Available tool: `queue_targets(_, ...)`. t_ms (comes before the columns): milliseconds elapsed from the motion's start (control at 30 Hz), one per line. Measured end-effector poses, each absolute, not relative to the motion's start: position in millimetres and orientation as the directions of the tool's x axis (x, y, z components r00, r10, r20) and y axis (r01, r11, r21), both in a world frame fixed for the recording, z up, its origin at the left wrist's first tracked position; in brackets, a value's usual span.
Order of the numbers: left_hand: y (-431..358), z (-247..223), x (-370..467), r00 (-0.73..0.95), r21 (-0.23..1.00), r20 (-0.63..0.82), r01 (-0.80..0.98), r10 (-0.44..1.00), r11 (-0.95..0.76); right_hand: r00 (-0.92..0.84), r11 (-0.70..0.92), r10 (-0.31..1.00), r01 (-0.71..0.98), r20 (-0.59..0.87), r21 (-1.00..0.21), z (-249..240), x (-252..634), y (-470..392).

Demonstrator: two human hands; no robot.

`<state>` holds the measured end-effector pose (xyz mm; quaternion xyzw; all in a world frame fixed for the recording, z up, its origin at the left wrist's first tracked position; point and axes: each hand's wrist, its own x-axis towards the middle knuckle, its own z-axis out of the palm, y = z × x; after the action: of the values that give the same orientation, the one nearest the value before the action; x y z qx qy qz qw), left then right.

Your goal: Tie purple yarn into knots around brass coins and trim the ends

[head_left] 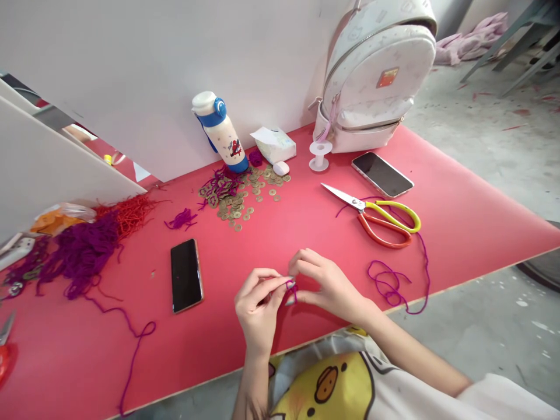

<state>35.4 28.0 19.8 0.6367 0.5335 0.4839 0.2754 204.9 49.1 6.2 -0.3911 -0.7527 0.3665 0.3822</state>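
Note:
My left hand [261, 303] is closed, its thumb and forefinger pinching a short purple cord [294, 290] above the front of the red table. Facing it, my right hand [321, 286] has thumb and fingers bent around the same cord, close to the left fingertips. Part of the cord is hidden behind the fingers. To the right of my hands lie scissors [385, 221] with one yellow and one red handle, blades apart. A loose purple cord [396, 286] curls beside them near the table edge.
A black phone [186, 275] lies left of my hands, another phone [382, 174] at back right. Brass coins [236, 204] spread before a bottle [221, 134]. A white spool [320, 156] stands near a backpack [371, 81]. Purple cords [83, 254] heap at left.

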Motion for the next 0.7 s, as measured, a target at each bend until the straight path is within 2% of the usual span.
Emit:
queue_targets(200, 26.2, 20.3, 27.9, 0.084, 0.880, 0.242, 0.400, 0.966, -0.256, -0.356, 0.398, 0.894, 0.346, 0.273, -0.850, 14.1, 213.5, 51.5)
queue_targets(267, 23.3, 18.8, 26.8, 0.084, 0.922, 0.198, 0.322, 0.977, -0.215, -0.350, 0.400, 0.894, 0.342, 0.280, -0.850, 13.9, 216.1, 54.0)
queue_targets(367, 19.5, 16.5, 28.6, 0.072, 0.990, 0.098, 0.093, 0.993, -0.105, -0.345, 0.387, 0.898, 0.332, 0.272, -0.860, 11.3, 216.6, 55.5)
queue_targets(500, 19.5, 15.5, 36.7, -0.031, 0.989, 0.008, -0.148, 0.999, -0.013, -0.384, 0.374, 0.891, 0.321, 0.242, -0.870, 7.1, 208.5, 48.7)
queue_targets(633, 24.8, 17.2, 43.0, -0.158, 0.983, -0.047, -0.182, 0.986, 0.017, -0.425, 0.397, 0.870, 0.307, 0.248, -0.865, 1.9, 197.8, 38.6)
queue_targets(700, 27.1, 18.2, 43.6, -0.212, 0.987, -0.062, -0.159, 0.975, 0.028, -0.371, 0.373, 0.894, 0.303, 0.252, -0.877, -0.4, 195.1, 35.7)
